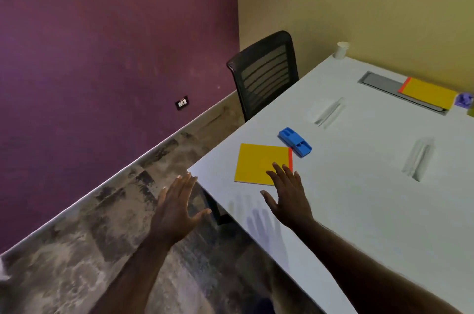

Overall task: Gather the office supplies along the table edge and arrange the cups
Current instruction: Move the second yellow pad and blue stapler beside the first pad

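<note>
Right hand (287, 198), seen from the head camera, is spread flat with fingers apart and holds nothing; its fingertips (275, 165) overlap the near corner of the flat yellow pad with an orange-red spine strip (259, 163), though whether they press on it or hover just above cannot be told. Left hand (177, 207) is likewise open and empty, fingers loosely together, reaching over the floor just beside the corner of the white table (359, 211), a posture that suggests an approach, not a grip. Just beyond the pad lies the blue plastic stapler-like tool (295, 142), apart from it but near, so the two can be judged the nearest supplies to draw toward the table edge. Well apart, at the far side, a second yellow pad with an orange strip (428, 93) rests partly over a grey recessed cable tray (379, 81), beside a small purple object (464, 100) too blurred to identify and cut by the frame edge. One white paper cup (342, 49) stands upright at the far corner; any other cups are out of view. Two pale streaks on the tabletop appear to be reflections. A black mesh-backed office chair (264, 72) stands against the table's far-left side.
</note>
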Motion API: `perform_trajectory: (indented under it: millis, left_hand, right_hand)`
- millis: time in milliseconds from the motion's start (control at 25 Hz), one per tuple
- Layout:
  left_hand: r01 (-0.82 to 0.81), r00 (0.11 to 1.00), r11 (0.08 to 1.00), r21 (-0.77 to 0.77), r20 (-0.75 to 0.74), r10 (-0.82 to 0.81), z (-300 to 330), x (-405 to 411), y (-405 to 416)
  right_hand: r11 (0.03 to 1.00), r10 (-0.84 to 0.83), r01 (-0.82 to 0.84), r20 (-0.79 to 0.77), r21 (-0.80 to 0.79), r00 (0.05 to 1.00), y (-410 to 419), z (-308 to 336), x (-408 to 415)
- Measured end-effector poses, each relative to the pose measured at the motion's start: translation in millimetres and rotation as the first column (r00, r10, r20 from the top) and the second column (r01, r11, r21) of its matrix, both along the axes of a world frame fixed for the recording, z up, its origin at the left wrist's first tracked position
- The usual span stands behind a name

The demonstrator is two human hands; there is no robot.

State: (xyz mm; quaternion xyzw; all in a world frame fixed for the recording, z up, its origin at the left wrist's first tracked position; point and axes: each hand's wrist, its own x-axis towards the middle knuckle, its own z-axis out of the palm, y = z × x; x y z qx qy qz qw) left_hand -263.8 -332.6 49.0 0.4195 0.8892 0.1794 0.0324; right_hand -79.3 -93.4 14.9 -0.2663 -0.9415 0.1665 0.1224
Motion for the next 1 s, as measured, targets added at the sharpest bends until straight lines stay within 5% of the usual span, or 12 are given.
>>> perform_trajectory:
  millis: [520,1000]
  left_hand:
    - [0.463,0.879,0.886,-0.014,0.132,-0.458,-44.1,-133.5,131.1]
    - [0.563,0.803,0.814,-0.145,0.329,-0.497,-96.6,-165.7,240.3]
  right_hand:
    - [0.895,-0.438,0.439,0.033,-0.072,0.898,25.8,-25.1,-41.3]
    - [0.719,-0.644,0.663,0.158,-0.21,0.748,62.6,-77.9,-71.2]
